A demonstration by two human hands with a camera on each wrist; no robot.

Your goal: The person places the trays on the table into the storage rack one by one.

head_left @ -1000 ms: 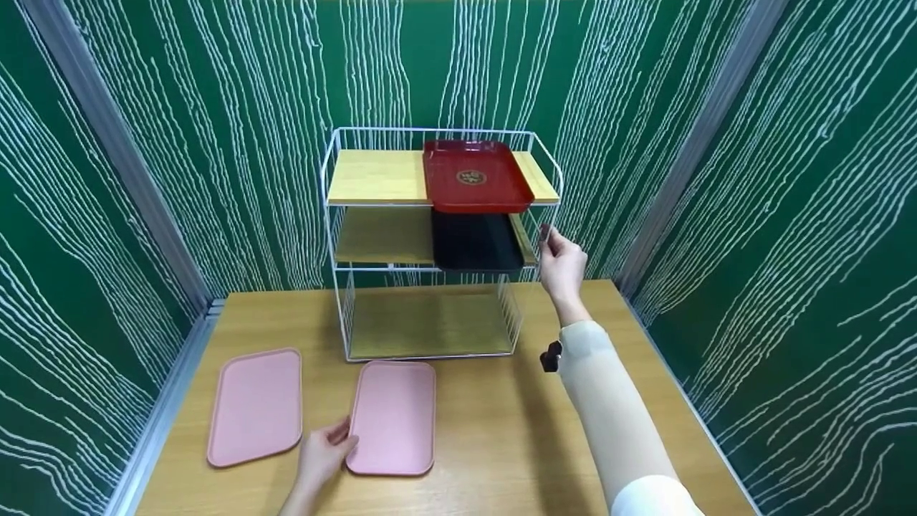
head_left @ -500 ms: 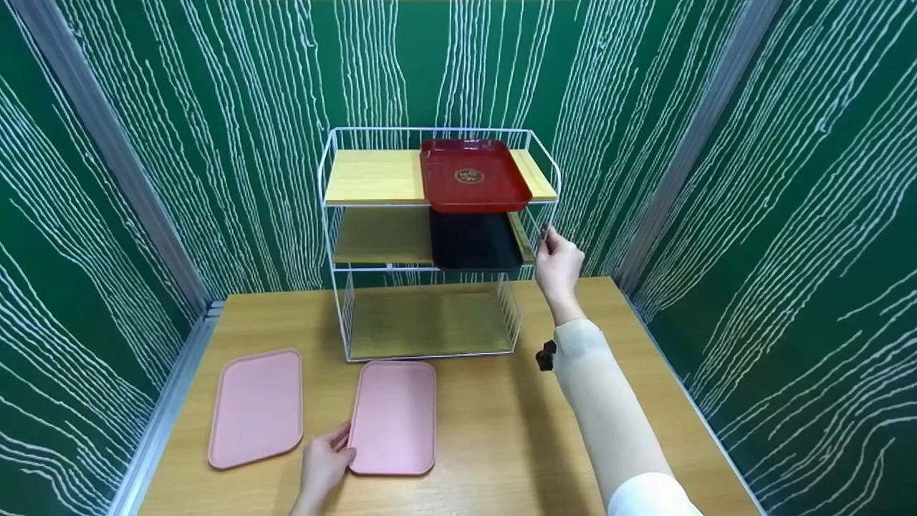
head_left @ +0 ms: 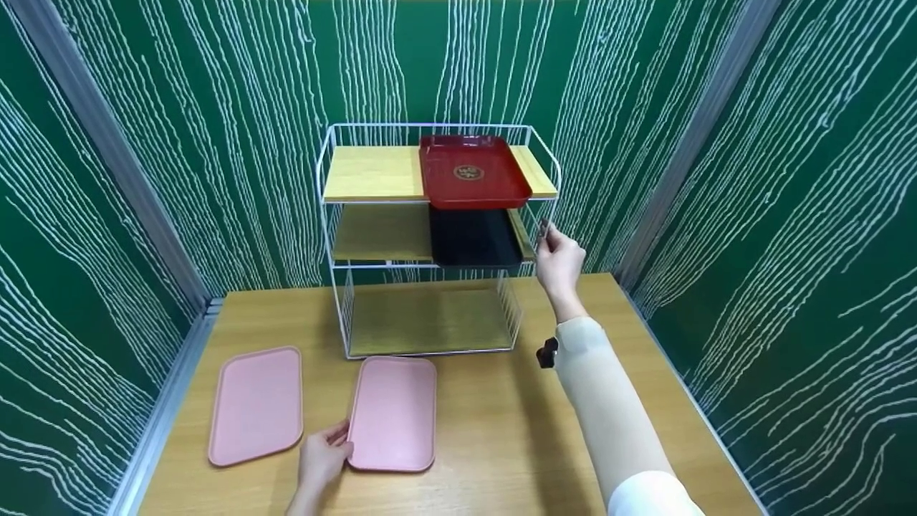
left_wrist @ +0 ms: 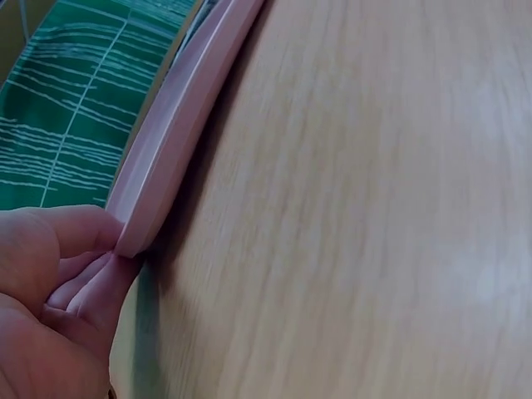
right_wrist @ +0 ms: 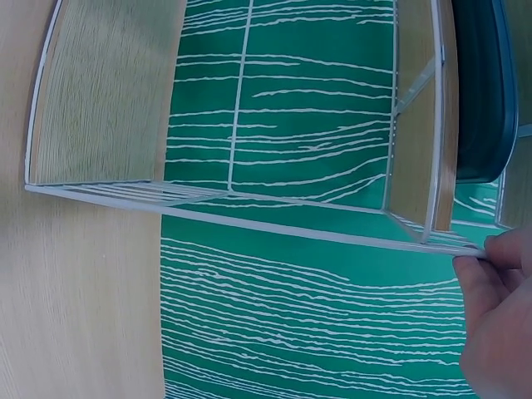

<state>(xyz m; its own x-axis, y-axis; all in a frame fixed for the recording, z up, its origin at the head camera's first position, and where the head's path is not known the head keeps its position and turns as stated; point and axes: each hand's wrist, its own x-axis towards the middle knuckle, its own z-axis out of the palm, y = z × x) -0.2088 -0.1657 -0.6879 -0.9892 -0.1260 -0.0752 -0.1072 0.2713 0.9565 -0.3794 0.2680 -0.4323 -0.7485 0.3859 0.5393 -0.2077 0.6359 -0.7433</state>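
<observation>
A white wire rack [head_left: 438,354] with three wooden shelves stands towards the back of the table. My right hand [head_left: 560,261] pinches its right front upright between thumb and fingers; the right wrist view shows this grip on the thin white wire [right_wrist: 332,236]. In front of the rack lies a pink tray [head_left: 393,416]. My left hand [head_left: 324,455] pinches that tray's left edge, thumb over the rim and fingers at its side. In the left wrist view the pink rim [left_wrist: 179,133] sits between thumb and fingers, close over the wood.
Another pink tray [head_left: 256,406] lies on the left of the table [head_left: 487,430]. A red tray [head_left: 476,183] rests on the top shelf's right part, and a black tray [head_left: 474,240] on the middle shelf; both reach past the front edges. Green patterned walls [head_left: 802,215] enclose the table.
Hardly anything differs. Both hands keep their grips, and the trays and rack look unmoved apart from a slight shift of the head view.
</observation>
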